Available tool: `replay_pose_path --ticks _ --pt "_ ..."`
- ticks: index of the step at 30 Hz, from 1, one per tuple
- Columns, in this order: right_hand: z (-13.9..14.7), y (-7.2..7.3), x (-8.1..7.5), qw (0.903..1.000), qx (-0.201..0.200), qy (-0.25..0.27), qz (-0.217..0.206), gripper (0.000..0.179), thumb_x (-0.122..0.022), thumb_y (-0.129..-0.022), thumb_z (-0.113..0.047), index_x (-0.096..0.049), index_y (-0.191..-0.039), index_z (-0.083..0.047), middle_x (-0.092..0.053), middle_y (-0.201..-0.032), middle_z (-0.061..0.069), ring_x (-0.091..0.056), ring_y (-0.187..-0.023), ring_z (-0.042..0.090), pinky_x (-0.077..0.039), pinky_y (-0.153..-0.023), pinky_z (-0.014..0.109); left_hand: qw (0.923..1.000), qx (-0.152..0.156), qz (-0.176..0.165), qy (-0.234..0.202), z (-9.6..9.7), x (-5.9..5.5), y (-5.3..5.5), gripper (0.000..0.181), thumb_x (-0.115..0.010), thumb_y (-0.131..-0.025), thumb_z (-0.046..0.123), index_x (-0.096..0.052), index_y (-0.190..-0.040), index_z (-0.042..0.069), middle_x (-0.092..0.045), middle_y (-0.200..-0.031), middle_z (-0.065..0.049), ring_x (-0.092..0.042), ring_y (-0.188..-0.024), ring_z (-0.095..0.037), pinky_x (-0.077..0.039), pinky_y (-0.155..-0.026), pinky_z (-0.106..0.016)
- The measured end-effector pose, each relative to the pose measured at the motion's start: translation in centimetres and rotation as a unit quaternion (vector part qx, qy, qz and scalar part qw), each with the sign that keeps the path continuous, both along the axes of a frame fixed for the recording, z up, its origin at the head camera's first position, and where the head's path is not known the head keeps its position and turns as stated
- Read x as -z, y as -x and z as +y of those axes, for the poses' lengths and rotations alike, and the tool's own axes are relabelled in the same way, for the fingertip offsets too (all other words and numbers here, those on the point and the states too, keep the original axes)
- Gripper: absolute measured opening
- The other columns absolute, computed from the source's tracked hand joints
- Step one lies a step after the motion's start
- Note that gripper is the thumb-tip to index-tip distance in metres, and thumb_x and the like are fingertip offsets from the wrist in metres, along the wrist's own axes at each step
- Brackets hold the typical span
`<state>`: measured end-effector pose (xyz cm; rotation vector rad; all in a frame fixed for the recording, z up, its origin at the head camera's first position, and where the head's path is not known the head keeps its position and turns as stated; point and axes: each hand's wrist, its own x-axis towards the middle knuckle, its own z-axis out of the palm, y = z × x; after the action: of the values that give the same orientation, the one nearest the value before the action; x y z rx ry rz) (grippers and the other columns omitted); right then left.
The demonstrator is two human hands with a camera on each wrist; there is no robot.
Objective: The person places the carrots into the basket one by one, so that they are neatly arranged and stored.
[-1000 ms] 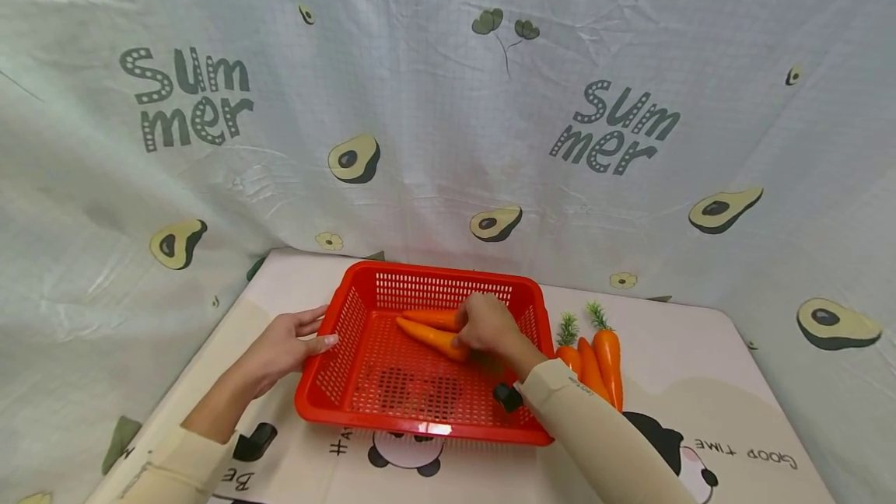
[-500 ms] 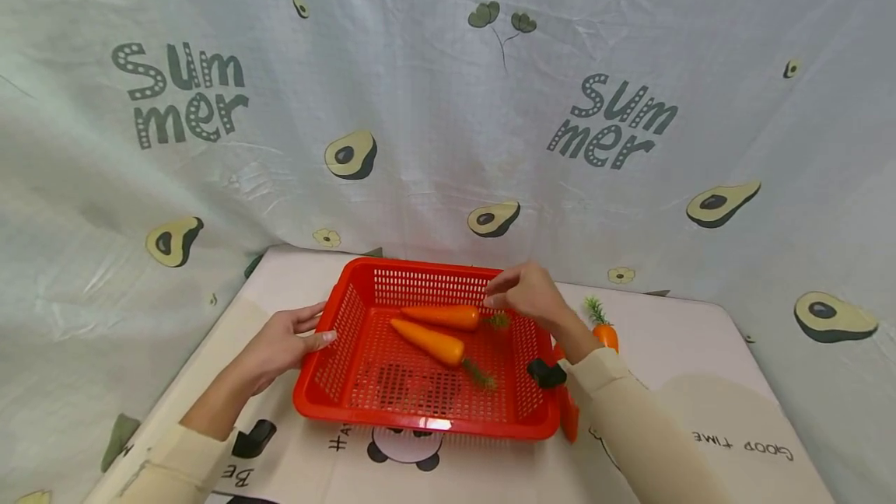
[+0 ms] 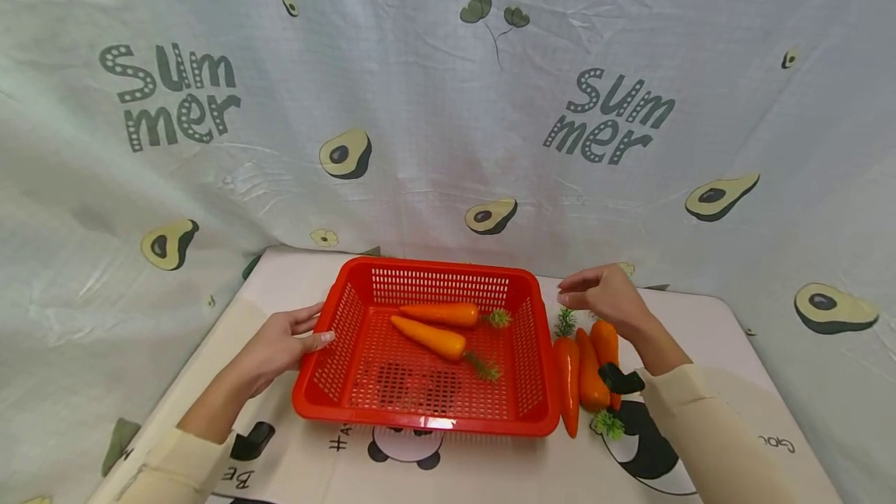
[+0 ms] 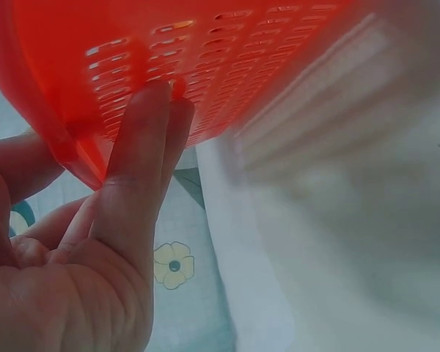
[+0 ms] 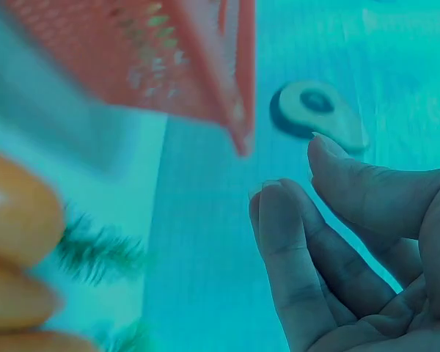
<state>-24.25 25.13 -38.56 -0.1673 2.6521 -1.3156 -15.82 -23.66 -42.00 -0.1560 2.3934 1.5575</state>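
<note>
A red plastic basket (image 3: 427,424) stands on the table, two carrots inside it. The upper carrot (image 3: 439,314) lies nearly level, the lower carrot (image 3: 430,337) slants, both with green tops to the right. My left hand (image 3: 278,344) holds the basket's left rim, thumb over the edge and fingers (image 4: 137,139) along the perforated outer wall. To the right of the basket, my right hand (image 3: 607,298) is raised with nothing in it, thumb and fingers apart. Below it, three carrots lie side by side, among them the left carrot (image 3: 567,383) right against the basket and the middle carrot (image 3: 591,372).
A pale table cover (image 3: 280,457) with panda prints and lettering lies under everything. Behind the table and at both sides hangs a light curtain (image 3: 420,99) printed with avocados. The rightmost carrot (image 3: 605,341) is partly covered by my right wrist strap.
My right hand has let go of the lower carrot, lifted out of the basket and moved right, over the loose carrots. My left hand has stayed on the rim.
</note>
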Motion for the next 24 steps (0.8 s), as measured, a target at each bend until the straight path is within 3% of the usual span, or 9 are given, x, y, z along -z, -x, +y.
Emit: replay_pose_path --ticks 11,17,24 --pt "4.7 -2.6 3.6 0.9965 0.070 -0.044 -0.008 0.037 -0.074 -0.094 -0.020 -0.073 -0.124 0.004 -0.077 -0.118 0.021 -0.071 -0.102 0.029 -0.060 -0.097 0.053 1.0000 0.000 -0.002 -0.001 0.0 0.1 -0.1 0.076 -0.067 -0.102 0.018 -0.026 -0.163 -0.003 -0.049 -0.153 -0.034 -0.075 -0.100 -0.024 -0.067 -0.084 -0.044" --pt "6.2 -4.5 6.1 0.9880 0.136 -0.052 -0.052 0.052 -0.076 -0.094 -0.022 -0.064 -0.132 0.011 -0.066 -0.131 0.033 -0.074 -0.095 0.028 -0.065 -0.089 0.042 1.0000 0.006 -0.004 -0.007 0.2 0.0 -0.1 0.077 -0.067 -0.102 0.019 -0.025 -0.163 -0.003 -0.047 -0.154 -0.034 -0.075 -0.100 -0.024 -0.067 -0.084 -0.044" --pt "5.8 -5.5 8.0 0.9795 0.161 -0.117 -0.030 0.067 -0.082 -0.089 -0.033 -0.061 -0.134 0.013 -0.070 -0.118 0.034 -0.070 -0.089 0.033 -0.061 -0.069 0.032 1.0000 0.000 0.000 0.004 0.1 -0.2 -0.2 0.076 -0.066 -0.102 0.017 -0.026 -0.163 -0.003 -0.048 -0.154 -0.034 -0.075 -0.101 -0.026 -0.067 -0.084 -0.044"
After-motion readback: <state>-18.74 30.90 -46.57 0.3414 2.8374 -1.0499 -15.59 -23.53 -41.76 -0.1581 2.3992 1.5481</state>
